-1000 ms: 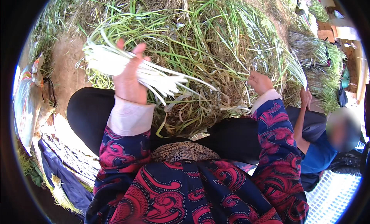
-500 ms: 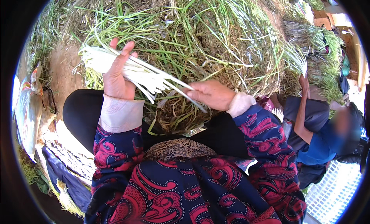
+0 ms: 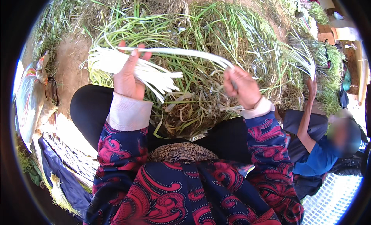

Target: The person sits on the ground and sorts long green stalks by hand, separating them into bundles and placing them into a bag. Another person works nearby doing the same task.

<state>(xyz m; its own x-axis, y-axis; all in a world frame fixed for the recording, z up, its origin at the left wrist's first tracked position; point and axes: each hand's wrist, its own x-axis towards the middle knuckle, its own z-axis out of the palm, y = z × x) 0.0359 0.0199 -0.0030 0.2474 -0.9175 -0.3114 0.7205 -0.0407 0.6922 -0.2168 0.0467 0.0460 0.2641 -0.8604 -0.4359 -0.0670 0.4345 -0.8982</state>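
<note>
My left hand [image 3: 129,76] is raised and holds a bunch of white-stemmed green onions [image 3: 116,62], their pale ends fanning out to the right. My right hand [image 3: 243,85] grips one long white stalk [image 3: 181,51] that stretches leftward to the bunch, where its far end meets my left fingers. Both hands hover over a big heap of green onions and dry leaves [image 3: 216,35] lying in front of my knees.
A person in a blue top [image 3: 320,155] sits at my right, one hand [image 3: 311,83] raised with a green bunch. A plastic bag [image 3: 29,97] and woven sacks [image 3: 62,147] lie at my left. More bundled greens [image 3: 328,58] are stacked at the far right.
My right hand went from the heap's right side to the bunch, then pulled right and up, drawing one long stalk level across. The left hand stayed raised with its bunch.
</note>
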